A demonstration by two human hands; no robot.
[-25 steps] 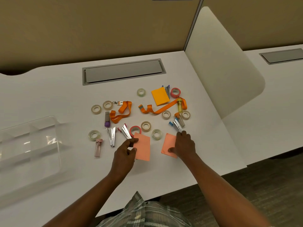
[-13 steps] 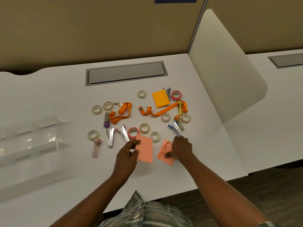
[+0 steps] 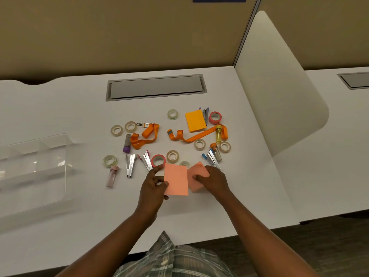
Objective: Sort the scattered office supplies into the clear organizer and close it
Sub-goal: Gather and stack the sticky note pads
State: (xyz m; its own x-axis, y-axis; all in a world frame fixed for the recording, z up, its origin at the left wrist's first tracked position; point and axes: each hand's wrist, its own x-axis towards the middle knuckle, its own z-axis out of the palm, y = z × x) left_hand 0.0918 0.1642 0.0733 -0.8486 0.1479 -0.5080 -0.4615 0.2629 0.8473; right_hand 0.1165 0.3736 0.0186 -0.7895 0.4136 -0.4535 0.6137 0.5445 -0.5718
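Observation:
My left hand [image 3: 153, 184] grips a salmon sticky-note pad [image 3: 176, 179] by its left edge, lifted slightly off the white desk [image 3: 79, 116]. Just to its right, my right hand [image 3: 213, 179] holds a second salmon pad [image 3: 196, 172], tilted and touching the first pad's right edge. The clear organizer [image 3: 34, 168] lies open at the far left, its compartments showing nothing inside. Scattered beyond my hands are several tape rolls [image 3: 172, 156], staplers [image 3: 129, 163], two orange lanyards [image 3: 146, 135], small tubes [image 3: 111, 175] and an orange pad [image 3: 194, 120].
A grey cable hatch [image 3: 155, 87] is set into the desk behind the supplies. A white divider panel [image 3: 279, 92] rises at the right, with a neighbouring desk past it. The desk's front edge runs just below my forearms.
Both pads have come up off the desk. My right hand has carried its pad leftward until it meets the one in my left hand.

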